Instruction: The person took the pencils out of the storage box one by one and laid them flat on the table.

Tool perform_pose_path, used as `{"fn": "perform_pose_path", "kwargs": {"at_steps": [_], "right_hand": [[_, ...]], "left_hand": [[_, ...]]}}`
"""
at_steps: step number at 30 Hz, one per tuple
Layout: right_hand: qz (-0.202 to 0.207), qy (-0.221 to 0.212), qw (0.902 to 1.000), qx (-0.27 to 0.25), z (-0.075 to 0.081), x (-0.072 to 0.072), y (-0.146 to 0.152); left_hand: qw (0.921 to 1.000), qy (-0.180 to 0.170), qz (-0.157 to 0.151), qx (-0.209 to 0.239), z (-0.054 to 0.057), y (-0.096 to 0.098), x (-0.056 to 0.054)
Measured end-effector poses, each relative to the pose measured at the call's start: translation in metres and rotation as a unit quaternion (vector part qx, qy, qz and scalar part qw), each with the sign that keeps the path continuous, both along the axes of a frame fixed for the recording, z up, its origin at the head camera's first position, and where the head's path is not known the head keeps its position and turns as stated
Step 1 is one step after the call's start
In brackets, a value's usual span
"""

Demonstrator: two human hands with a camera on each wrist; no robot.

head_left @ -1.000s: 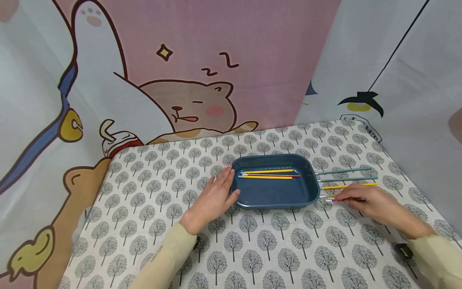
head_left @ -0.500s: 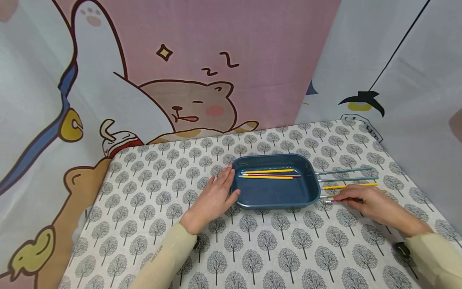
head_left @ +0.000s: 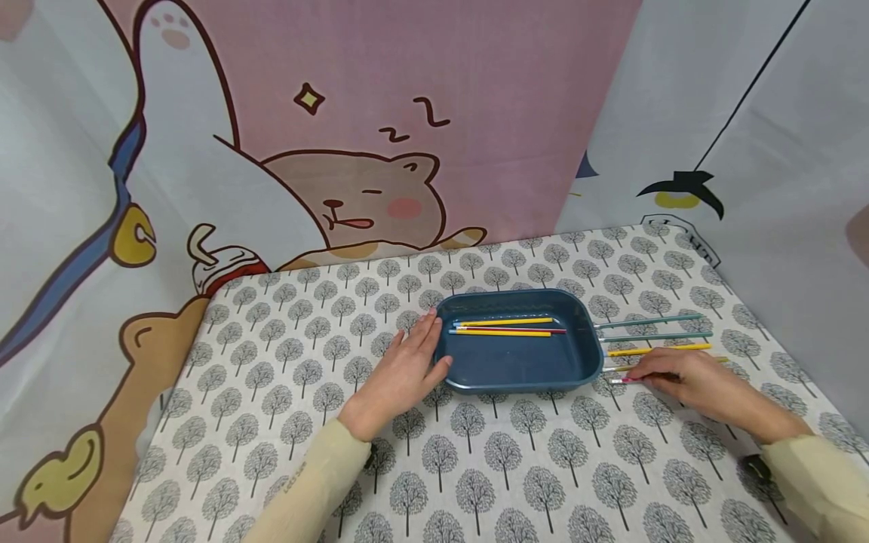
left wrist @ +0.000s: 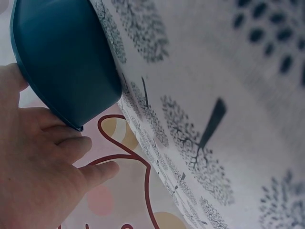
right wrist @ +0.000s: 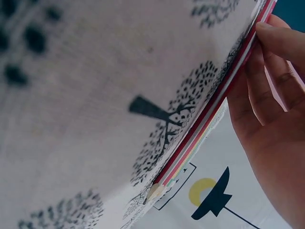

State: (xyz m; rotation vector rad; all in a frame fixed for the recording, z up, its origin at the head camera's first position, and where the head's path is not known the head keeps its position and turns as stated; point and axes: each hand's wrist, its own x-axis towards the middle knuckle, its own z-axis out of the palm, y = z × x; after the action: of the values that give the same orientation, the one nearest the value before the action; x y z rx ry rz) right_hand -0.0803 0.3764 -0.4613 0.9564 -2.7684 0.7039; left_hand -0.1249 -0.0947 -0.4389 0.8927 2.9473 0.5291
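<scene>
My right hand (head_left: pixel 692 383) pinches a red pencil with a pale stripe (right wrist: pixel 214 102) low along the cloth, between thumb and fingertips. Its sharpened tip points away from the dark blue basin (head_left: pixel 523 369), while the eraser end faces the basin's right wall. At the basin's left side rests my left hand (head_left: pixel 402 368), its fingers extended along the rim and the thumb near the front corner. Inside the basin lie two yellow pencils (head_left: pixel 516 322) with a red pencil (head_left: pixel 553 330) between them.
Right of the basin, two green pencils (head_left: pixel 655 337) and a yellow pencil (head_left: pixel 658 350) lie in a rough row. Another yellowish pencil (head_left: pixel 619 369) is partly covered by my right hand. A tree-print cloth (head_left: pixel 475 490) covers the table; printed curtains (head_left: pixel 516 113) stand behind.
My right hand has shifted the red pencil slightly toward the table's front, and more of the yellowish pencil behind it shows. The left hand and basin stay still.
</scene>
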Motion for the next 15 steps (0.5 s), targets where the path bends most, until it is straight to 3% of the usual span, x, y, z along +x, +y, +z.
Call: {"fn": "perform_pose_path", "kwargs": {"at_steps": [15], "right_hand": [[-0.008, -0.027, 0.9996, -0.003, 0.0037, 0.0018, -0.003]], "left_hand": [[1.0, 0.009, -0.002, -0.002, 0.0001, 0.0004, -0.0002]]}}
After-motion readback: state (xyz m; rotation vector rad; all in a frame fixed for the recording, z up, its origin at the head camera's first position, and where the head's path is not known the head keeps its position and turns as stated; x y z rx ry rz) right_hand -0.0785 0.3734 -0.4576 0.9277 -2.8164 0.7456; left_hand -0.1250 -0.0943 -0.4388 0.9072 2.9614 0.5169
